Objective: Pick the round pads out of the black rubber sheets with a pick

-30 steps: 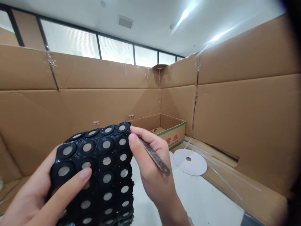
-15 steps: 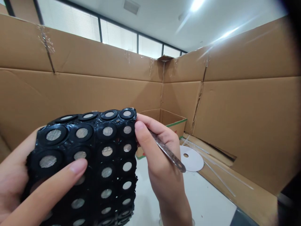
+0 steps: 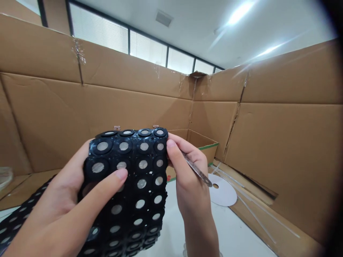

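In the head view, the left hand [image 3: 68,210] holds a black sheet [image 3: 128,194] studded with pale round discs, its thumb pressed on the front face, its other fingers hidden behind. The right hand [image 3: 187,175] closes thumb and forefinger on a slim metal tool [image 3: 197,169], their tips touching the sheet's upper right edge; whether they pinch that edge too, I cannot tell. Beyond the right fingers stands a green-edged carton [image 3: 210,153]; right of them, a white holed disc [image 3: 225,192] lies on the counter [image 3: 227,225].
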